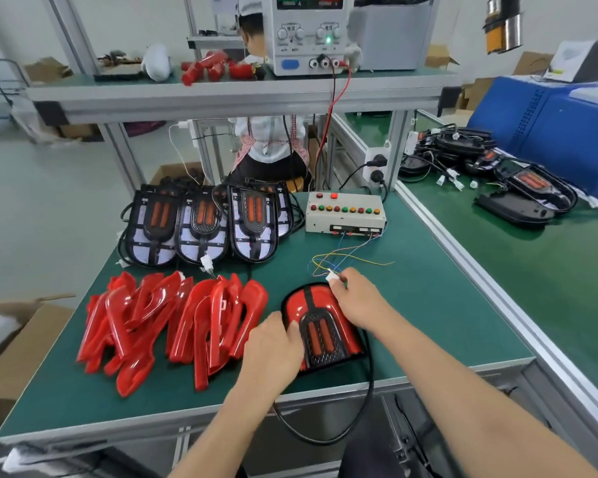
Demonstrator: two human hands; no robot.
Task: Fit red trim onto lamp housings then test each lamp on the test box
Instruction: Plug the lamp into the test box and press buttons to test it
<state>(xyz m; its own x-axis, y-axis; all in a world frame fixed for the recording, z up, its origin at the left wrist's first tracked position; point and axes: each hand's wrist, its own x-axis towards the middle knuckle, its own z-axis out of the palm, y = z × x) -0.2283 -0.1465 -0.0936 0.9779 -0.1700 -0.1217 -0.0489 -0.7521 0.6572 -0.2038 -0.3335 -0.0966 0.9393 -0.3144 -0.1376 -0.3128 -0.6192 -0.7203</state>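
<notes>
with the left hand [273, 343] pressing the trimmed lamp [320, 326] at lower centre and the right hand [356, 298] pinching the white connector [332, 277], a tug could strain the thin test box [346, 212] wires.

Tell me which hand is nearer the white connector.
Right. The right hand pinches the white connector at its fingertips; the left hand rests further off, on the lamp's near-left edge.

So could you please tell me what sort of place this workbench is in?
Probably a lamp assembly line in a factory: a pile of red trim pieces on the green bench, a button-covered test box, and a bench power supply on the shelf above.
</notes>
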